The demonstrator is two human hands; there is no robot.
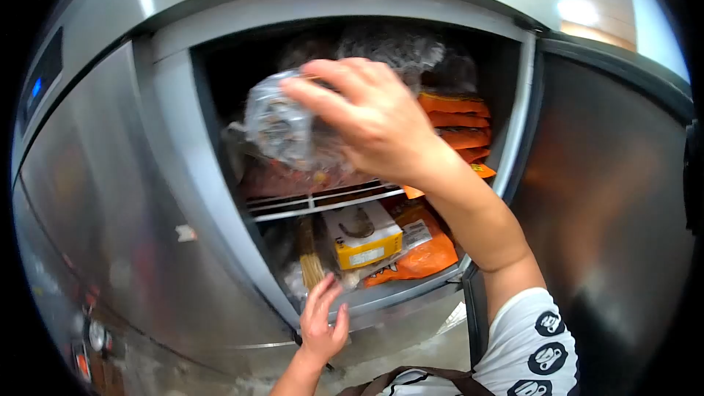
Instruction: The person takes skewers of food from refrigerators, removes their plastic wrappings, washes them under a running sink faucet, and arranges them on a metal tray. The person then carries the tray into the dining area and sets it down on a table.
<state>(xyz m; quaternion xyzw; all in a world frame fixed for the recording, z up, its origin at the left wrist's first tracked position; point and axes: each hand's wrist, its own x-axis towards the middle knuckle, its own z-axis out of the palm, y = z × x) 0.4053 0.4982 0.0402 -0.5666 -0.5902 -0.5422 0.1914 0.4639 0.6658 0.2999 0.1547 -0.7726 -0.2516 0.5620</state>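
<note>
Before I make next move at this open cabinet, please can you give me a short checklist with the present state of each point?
1. Cabinet door out of the way: ok, it stands wide open on the right.
2. Right hand on the clear plastic bag: ok, it appears to hold the bag near its top.
3. Bag's contents identified: cannot tell, the bag is blurred.
4. Left hand free: ok, fingers spread, nothing visible in it, close to the bundle of thin sticks.
5. Yellow-and-white box below the white rack: ok, lying flat.
6. Stacked orange packets steady: cannot tell, the right arm partly hides them.
</note>
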